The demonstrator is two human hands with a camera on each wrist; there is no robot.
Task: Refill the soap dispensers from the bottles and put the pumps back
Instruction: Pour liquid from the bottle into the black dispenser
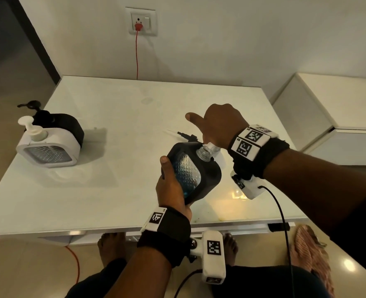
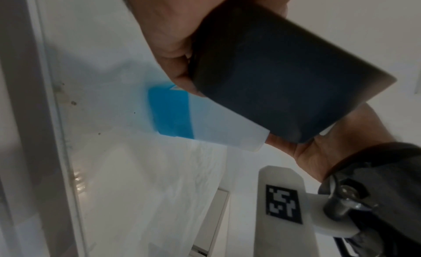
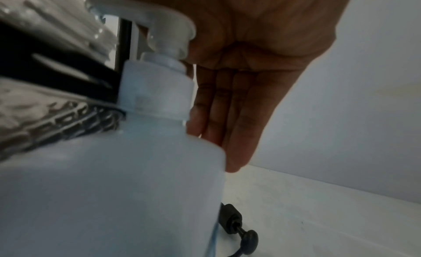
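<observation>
Low in the frame's center, the left hand (image 1: pixel 173 188) grips a tilted black dispenser (image 1: pixel 193 171) with a quilted clear face, blue soap inside, neck open. Above it, the right hand (image 1: pixel 218 125), fingers straight and relaxed, touches a white pump bottle (image 3: pixel 109 180). A loose black pump (image 1: pixel 187 136) lies on the glossy white counter (image 1: pixel 117 117); two more dispensers (image 1: pixel 51 140) stand at far left.

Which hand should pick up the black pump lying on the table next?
Probably the right hand. Its fingers are straight and hold nothing, and the black pump lies just beside it. The left hand grips the black dispenser, whose neck is open, so it is busy.
</observation>
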